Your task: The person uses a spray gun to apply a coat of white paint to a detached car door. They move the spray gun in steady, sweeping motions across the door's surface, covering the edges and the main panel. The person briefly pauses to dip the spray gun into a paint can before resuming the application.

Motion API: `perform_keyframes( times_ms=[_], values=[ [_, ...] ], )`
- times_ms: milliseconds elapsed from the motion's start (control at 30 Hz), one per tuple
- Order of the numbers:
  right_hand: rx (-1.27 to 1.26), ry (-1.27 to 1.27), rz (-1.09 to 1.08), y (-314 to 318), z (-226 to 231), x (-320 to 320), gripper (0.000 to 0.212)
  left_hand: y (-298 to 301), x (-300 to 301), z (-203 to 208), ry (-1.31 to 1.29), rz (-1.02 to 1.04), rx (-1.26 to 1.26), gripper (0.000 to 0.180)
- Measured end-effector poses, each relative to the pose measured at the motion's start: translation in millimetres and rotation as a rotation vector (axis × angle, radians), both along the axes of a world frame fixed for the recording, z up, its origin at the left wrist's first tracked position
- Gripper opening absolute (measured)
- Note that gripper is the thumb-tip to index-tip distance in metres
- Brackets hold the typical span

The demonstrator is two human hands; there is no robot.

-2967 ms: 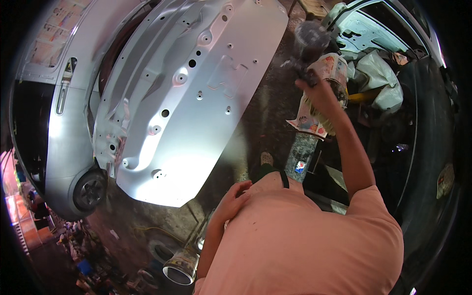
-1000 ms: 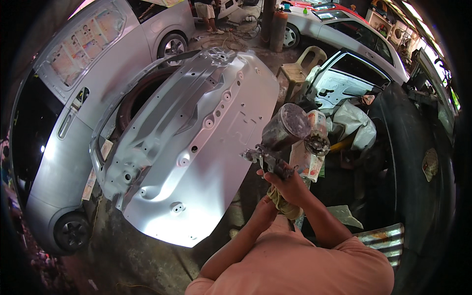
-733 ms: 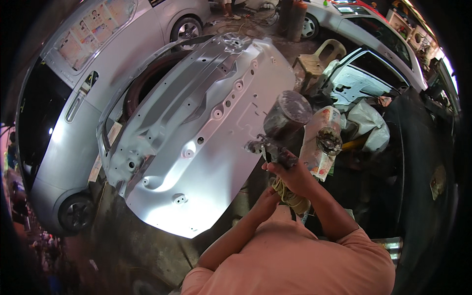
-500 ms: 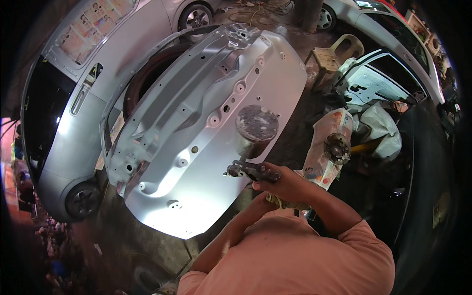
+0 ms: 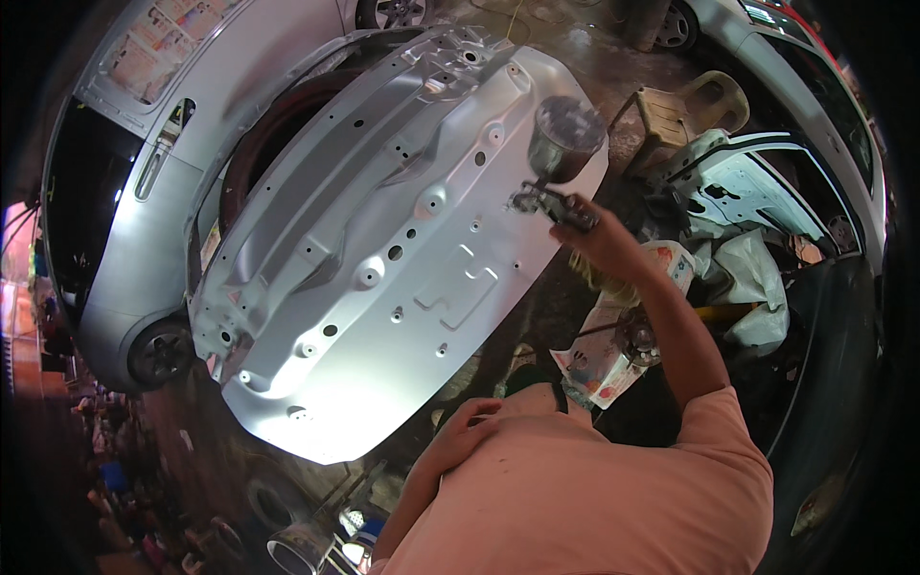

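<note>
A person in a pink shirt works over a large silver car panel [image 5: 383, 259] that fills the middle. The right hand [image 5: 599, 244], at 2 o'clock, is closed around a spray gun [image 5: 556, 182] whose round cup stands upright over the panel's right edge. The left hand [image 5: 465, 431], at 6 o'clock, rests loosely curled against the chest, holding nothing. A silver car [image 5: 144, 192] crowds the panel at 9 o'clock. A white door [image 5: 757, 182], bags [image 5: 738, 278] and a stool [image 5: 690, 105] clutter 3 o'clock. Open floor [image 5: 192, 450] lies at 7 o'clock.
</note>
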State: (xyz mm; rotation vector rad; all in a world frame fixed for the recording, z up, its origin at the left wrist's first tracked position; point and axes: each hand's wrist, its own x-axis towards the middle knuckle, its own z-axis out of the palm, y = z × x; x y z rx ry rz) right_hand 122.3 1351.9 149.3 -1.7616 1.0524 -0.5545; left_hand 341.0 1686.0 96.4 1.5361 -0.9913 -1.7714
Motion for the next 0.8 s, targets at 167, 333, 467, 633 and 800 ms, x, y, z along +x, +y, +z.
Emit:
perform_keyframes(
  times_ms=[167, 333, 467, 633, 800],
  values=[
    [-0.089, -0.046, -0.079, -105.0, -23.4, -34.1, 0.031, 15.3, -0.5, -26.6, -0.075, 0.149, 0.109, 0.042],
    [-0.221, -0.023, -0.171, -185.3, -26.7, -61.9, 0.03, 55.8, 14.2, -49.0, -0.091, 0.286, 0.254, 0.04],
    [-0.304, 0.073, -0.269, -228.1, -22.1, -79.4, 0.033, 111.9, 24.1, -96.3, -0.243, 0.383, 0.333, 0.039],
    [-0.253, -0.013, -0.197, -227.4, 1.7, -80.4, 0.034, 161.3, 27.2, -136.4, -0.547, 0.286, 0.376, 0.045],
    [-0.056, -0.211, -0.148, -209.1, 17.3, -68.4, 0.029, 208.1, 21.5, -209.9, -0.483, 0.221, 0.33, 0.048]
  ],
)
